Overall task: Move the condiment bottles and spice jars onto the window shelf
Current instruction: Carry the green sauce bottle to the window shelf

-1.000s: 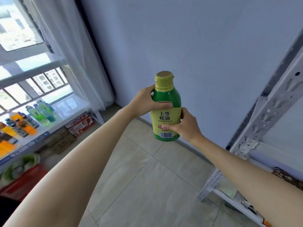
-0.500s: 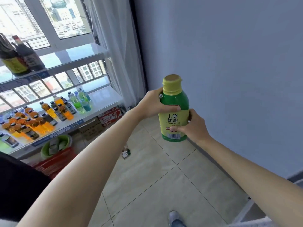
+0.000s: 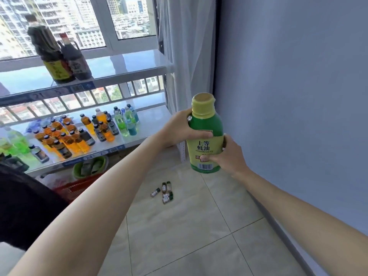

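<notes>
Head camera is showing me holding a green oyster sauce bottle [image 3: 206,134] upright in front of the blue wall [image 3: 298,96], above the tiled floor [image 3: 179,226]. My left hand [image 3: 179,129] is wrapping around its upper body just below the yellow cap [image 3: 203,105], thumb lying across the front, while my right hand [image 3: 227,156] is gripping the lower part, thumb pressing on the yellow label near the barcode; both grips are curling closed on the bottle. What is inside it I cannot tell through the green plastic. To the left, the window shelf [image 3: 123,65] is carrying two tall dark sauce bottles [image 3: 59,56] standing side by side, touching, near its front edge. On the lower shelf [image 3: 151,116] many small drink bottles [image 3: 79,132] are standing packed together, filled with orange, green and blue liquids, most with dark caps. Under that shelf a green basin [image 3: 79,172] is sitting with some packets in it, too blurred to name, and a red crate [image 3: 75,188] is showing just beside it. On the floor between the shelf and the wall, four small spice jars [image 3: 164,192] are lying close together, green-capped, their contents too small to make out. A white curtain [image 3: 187,56] is hanging in the corner behind the bottle.
</notes>
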